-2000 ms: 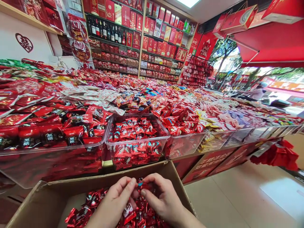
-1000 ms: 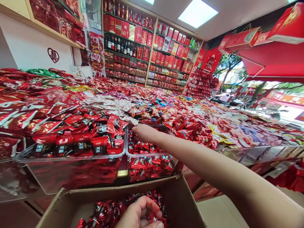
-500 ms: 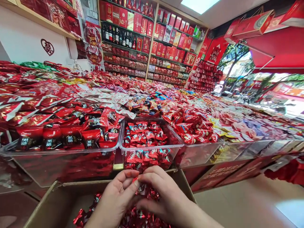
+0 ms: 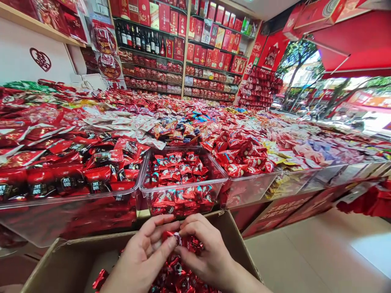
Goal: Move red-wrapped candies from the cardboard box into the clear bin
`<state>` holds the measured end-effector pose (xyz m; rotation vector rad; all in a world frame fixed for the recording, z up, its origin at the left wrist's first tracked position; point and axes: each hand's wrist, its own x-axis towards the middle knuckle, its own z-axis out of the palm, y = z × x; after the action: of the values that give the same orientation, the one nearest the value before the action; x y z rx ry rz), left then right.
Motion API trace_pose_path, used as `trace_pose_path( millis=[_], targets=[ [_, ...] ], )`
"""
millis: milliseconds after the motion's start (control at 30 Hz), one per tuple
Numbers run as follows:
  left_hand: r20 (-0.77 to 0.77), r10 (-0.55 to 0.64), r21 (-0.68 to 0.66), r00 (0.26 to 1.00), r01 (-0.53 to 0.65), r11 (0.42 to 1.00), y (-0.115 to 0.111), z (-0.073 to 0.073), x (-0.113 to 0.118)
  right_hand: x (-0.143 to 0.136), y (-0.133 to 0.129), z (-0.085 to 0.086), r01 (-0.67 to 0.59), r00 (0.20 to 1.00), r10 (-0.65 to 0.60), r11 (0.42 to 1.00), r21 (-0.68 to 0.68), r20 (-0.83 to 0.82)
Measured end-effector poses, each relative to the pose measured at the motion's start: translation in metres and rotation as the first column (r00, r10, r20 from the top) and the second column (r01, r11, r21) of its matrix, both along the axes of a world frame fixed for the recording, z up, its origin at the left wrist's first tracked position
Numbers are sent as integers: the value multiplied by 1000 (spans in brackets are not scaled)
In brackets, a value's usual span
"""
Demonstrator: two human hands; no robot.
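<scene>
Both hands meet over an open cardboard box [image 4: 58,248] at the bottom of the head view. My left hand [image 4: 142,254] pinches a small red wrapped candy [image 4: 176,237] between thumb and fingers, its other fingers loosely curled. On the candy's right side, my right hand [image 4: 206,250] closes with thumb and fingertips, partly covering it. Beneath them lies a heap of shiny red wrapped candies [image 4: 180,280] inside the box. Just beyond the hands stands a clear plastic bin [image 4: 186,186] of small red candies with blue and white print [image 4: 180,169].
Black-and-red packets [image 4: 67,179] fill the bin on the left, and red packets [image 4: 241,156] the one on the right. Mixed sweets spread behind. Shelves [image 4: 183,61] with bottles and red boxes line the back. Tiled floor [image 4: 293,248] shows at right.
The view has swung slightly right and down. Both hands stay together over the box; their fingers have shifted, and more of the red candy shows between them.
</scene>
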<state>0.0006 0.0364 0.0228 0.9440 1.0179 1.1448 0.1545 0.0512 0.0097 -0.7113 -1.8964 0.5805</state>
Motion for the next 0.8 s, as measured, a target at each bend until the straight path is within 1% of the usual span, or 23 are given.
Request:
trace_pose_path(
  millis=[67, 133, 233, 333, 400, 533, 667, 800],
  targets=[
    [-85, -31, 14, 996, 33, 999, 1, -4, -3, 2, 0, -1, 2, 1000, -2, 1000, 21, 22],
    [-119, -22, 18, 993, 24, 1000, 1, -6, -5, 2, 0, -2, 15, 998, -18, 999, 48, 53],
    [-92, -23, 1, 996, 23, 1000, 0, -6, -6, 0, -1, -5, 45, 992, -58, 993, 112, 114],
    [-45, -6, -11, 999, 5, 1000, -2, -5, -3, -2, -2, -8, 43, 986, -67, 988, 151, 155],
    [-31, 31, -8, 999, -31, 999, -4, -3, 0, -2, -2, -8, 36, 987, -56, 990, 135, 149],
    [-20, 48, 5, 999, -48, 999, -6, 0, 4, 0, -3, -7, 44, 990, -59, 992, 118, 128],
    [-6, 60, 9, 998, -60, 998, -7, 0, 4, 1, -2, -8, 58, 993, -72, 988, 143, 98],
    [-28, 41, 36, 999, -40, 999, -7, -3, 2, 2, -2, -8, 73, 993, -90, 978, 196, 80]
  ],
)
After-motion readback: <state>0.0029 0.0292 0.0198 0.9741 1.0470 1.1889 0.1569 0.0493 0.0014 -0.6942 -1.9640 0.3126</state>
